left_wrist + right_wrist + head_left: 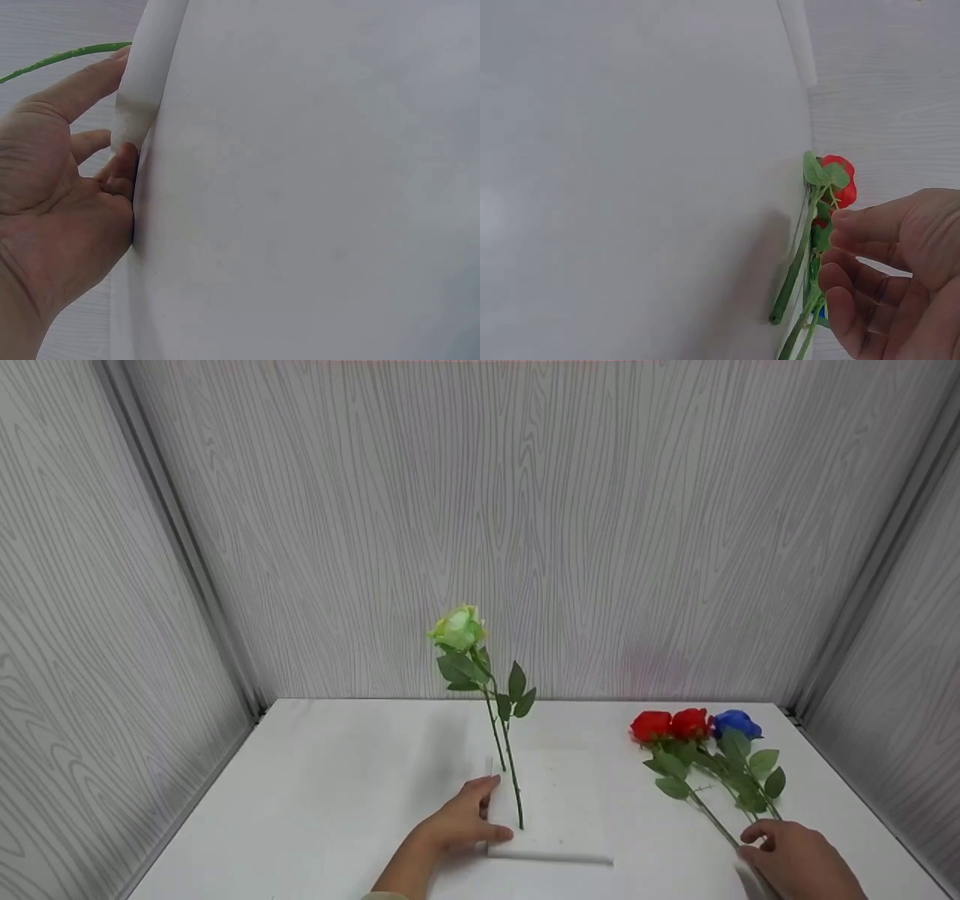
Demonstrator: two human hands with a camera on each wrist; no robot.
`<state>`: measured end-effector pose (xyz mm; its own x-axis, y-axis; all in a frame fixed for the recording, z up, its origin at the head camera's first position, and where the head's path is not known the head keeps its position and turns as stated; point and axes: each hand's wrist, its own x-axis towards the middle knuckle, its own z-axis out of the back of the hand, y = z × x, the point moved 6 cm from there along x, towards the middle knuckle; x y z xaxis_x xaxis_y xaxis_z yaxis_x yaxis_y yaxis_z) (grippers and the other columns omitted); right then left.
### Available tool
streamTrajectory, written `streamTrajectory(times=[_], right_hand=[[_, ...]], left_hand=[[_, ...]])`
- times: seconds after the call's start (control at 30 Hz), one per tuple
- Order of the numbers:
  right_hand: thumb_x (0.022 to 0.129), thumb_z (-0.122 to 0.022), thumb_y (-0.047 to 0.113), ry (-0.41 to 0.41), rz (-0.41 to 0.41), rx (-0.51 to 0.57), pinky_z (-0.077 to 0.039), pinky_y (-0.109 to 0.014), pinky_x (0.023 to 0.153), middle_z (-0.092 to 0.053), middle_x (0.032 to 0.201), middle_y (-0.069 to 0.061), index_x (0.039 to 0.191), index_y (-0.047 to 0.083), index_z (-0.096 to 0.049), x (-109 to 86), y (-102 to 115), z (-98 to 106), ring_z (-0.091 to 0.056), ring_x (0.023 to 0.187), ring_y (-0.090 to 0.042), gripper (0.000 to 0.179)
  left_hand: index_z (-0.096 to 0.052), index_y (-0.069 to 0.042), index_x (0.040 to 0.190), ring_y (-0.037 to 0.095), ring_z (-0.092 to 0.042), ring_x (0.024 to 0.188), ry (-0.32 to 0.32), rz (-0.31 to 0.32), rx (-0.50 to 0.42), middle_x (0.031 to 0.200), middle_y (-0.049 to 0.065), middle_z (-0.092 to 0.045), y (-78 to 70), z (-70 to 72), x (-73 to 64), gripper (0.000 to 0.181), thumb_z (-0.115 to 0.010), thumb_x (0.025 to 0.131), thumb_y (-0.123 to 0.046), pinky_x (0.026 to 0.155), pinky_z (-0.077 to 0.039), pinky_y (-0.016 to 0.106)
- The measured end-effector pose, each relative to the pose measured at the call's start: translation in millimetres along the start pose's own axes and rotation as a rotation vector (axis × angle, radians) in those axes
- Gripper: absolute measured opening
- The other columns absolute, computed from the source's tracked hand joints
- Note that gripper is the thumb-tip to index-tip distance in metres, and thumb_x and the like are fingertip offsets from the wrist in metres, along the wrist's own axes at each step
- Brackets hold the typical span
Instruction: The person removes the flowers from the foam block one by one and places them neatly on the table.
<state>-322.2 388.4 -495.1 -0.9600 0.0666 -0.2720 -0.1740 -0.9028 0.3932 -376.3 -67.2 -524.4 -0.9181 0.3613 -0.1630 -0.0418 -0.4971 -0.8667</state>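
Observation:
A pale green rose (459,628) with dark leaves stands tilted left over a white block (562,810). Two stems run down to the block; whether a second bloom hides behind the first, I cannot tell. My left hand (461,817) rests against the block's left edge, thumb and fingers spread along it. In the left wrist view, a green stem (71,54) passes behind the fingertips. My right hand (802,855) hovers by the lower stems of two red roses (651,726) and a blue rose (736,724). Its fingers are loosely bent beside the stems, not visibly gripping one.
The white table (322,795) is bordered by grey wood-grain panels (480,525) at the back and both sides. The red and blue roses lie at the table's right, blooms toward the back panel.

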Motion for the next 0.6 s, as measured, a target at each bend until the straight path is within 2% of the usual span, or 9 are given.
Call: streamTrajectory(times=[0.2,0.47,0.6], right_hand=[[0.090,-0.072,0.040,-0.045,0.003,0.038,-0.054,-0.041,0.069,-0.071,0.091,-0.003,0.111,0.011,-0.072,-3.3,25.7,3.3,-0.062,0.080,-0.016,0.035],[0.090,-0.074,0.034,-0.075,0.048,0.103,-0.054,-0.033,0.066,-0.073,0.093,0.000,0.115,0.015,-0.072,-4.5,58.4,-1.0,-0.063,0.085,-0.016,0.031],[0.091,-0.073,0.030,-0.069,0.081,0.200,-0.058,-0.033,0.068,-0.072,0.097,-0.001,0.120,0.015,-0.070,-5.6,73.9,-7.5,-0.065,0.088,-0.017,0.033]], left_hand=[[-0.031,-0.011,0.158,0.033,-0.041,0.143,0.000,0.005,0.014,0.164,0.016,-0.025,0.9,0.3,1.3,0.102,-0.089,0.076,-0.028,0.122,-0.033,0.051],[-0.032,-0.010,0.158,0.032,-0.038,0.145,0.000,-0.003,0.009,0.164,0.016,-0.025,2.1,-0.7,2.3,0.103,-0.090,0.075,-0.028,0.123,-0.030,0.051],[-0.031,-0.011,0.158,0.032,-0.042,0.143,0.001,-0.010,0.006,0.164,0.016,-0.024,1.4,0.5,1.6,0.103,-0.089,0.075,-0.029,0.121,-0.034,0.051]])
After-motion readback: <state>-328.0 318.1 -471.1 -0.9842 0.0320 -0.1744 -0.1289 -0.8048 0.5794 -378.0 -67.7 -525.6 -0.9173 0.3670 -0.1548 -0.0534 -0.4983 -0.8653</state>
